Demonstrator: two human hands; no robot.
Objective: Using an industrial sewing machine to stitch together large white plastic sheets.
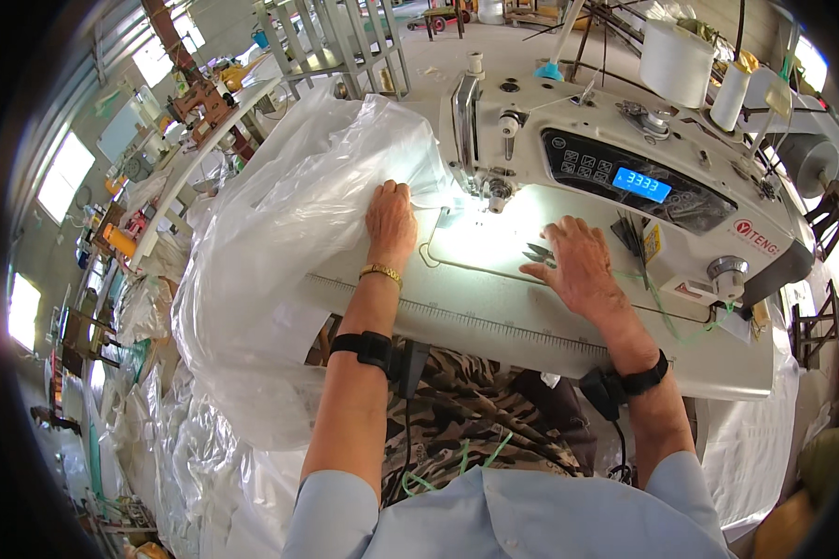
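A large sheet of clear, whitish plastic film (289, 196) is bunched on the left of the sewing machine (615, 140) and hangs over the table's edge. My left hand (391, 224) is at its right border, fingers curled down on the film by the needle area (496, 196). To the right of the lit needle area, my right hand (583, 265) is low over the machine bed. Small thread snips (539, 253) stick out between its thumb and fingers, blades pointing left; the handles are hidden under the palm.
A ruler strip (457, 314) runs along the table's front edge. Dark slim tools (629, 238) stand beside the machine's body, and green thread (667, 312) lies at the right. White thread cones (676, 63) rise behind. A grey metal rack (336, 47) is at the back left.
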